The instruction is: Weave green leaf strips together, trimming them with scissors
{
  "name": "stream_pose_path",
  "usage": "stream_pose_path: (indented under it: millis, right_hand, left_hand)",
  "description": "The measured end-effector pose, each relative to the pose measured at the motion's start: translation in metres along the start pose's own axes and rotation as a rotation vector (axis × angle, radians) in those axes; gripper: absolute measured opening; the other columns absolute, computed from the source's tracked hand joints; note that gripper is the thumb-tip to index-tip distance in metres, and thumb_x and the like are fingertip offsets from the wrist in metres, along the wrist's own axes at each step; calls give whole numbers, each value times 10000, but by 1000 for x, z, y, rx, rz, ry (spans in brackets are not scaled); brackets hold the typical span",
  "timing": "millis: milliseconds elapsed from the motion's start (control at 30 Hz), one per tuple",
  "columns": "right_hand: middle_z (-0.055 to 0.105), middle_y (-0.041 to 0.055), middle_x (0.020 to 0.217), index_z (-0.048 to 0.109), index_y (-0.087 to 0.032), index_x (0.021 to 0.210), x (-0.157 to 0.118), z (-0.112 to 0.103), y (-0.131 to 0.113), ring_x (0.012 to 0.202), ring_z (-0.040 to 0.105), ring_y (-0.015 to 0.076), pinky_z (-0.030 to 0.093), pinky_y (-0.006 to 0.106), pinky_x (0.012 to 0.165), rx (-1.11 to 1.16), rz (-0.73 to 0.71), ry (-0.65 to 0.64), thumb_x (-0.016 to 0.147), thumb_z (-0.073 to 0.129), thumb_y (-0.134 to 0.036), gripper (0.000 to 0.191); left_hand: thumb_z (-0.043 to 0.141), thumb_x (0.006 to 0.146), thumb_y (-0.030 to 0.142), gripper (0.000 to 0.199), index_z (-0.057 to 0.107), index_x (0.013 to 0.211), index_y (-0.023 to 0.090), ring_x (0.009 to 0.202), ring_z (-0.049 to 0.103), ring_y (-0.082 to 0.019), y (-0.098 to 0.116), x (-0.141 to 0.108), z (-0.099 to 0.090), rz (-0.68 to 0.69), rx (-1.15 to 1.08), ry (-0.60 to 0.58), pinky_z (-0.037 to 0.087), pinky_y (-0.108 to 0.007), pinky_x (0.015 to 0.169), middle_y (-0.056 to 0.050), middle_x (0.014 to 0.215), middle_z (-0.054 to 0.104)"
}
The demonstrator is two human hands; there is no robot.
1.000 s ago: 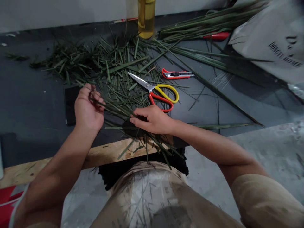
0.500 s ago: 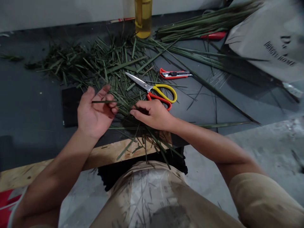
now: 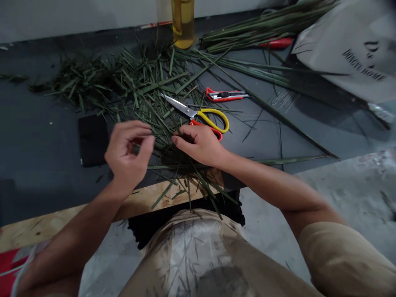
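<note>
Green leaf strips (image 3: 161,136) are fanning out below the scissors (image 3: 199,113); the right hand (image 3: 198,144), fingers curled, is gripping them, while the left hand (image 3: 128,152) is pinching, its hold hidden.

Scissors (image 3: 194,112), utility knife (image 3: 227,95) beside — yellow-liquid bottle (image 3: 182,24) beyond

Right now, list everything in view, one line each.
green leaf strips: many, green, heaped mid-board
long leaf bundle: one, green, top right
scissors: one, yellow-red handles, on strips
utility knife: one, red, right of scissors
tool handle: one, red, by bundle
bottle: one, amber, top centre
black pad: one, black, left of hands
printed bag: one, white, top right
dark board: one, dark grey, under these
plywood edge: one, tan, near side
left hand: one, above strips
right hand: one, on strips
</note>
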State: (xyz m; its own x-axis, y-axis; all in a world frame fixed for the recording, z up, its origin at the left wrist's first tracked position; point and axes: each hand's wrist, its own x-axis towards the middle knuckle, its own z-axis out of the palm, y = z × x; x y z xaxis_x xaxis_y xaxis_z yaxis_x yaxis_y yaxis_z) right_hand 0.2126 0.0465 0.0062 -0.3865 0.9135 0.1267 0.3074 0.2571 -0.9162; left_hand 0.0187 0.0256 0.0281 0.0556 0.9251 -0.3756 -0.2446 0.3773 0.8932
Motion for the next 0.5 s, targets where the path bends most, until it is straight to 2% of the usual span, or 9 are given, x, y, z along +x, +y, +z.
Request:
stream_pose_path:
  millis: [167,333,500]
  right_hand:
    - [410,-70,638,522,-186,759,-1,0,-1,622,362,86,286,260,622,65,-83,-62,970,583,-334,265]
    - [383,-73,629,452,-205,715,-2,0,0,612,334,85,283,254,613,51,-134,-106,982,580,-355,332]
    - [362,-77,621,404,-213,699,-3,2,0,597,305,80,272,253,602,16,-136,-143,987,581,-357,367]
  left_hand:
    - [800,841,384,185,660,856,264,667,660,-177,-3,8,6,110,175,22,492,-270,560,17,688,627]
    - [845,777,287,206,651,752,220,565,595,-122,-12,8,-3,263,313,34,502,-250,571,34,656,634]
    - [840,764,285,143,725,775,201,571,603,-112,-19,8,-7,263,289,-22,518,-241,568,15,727,710]
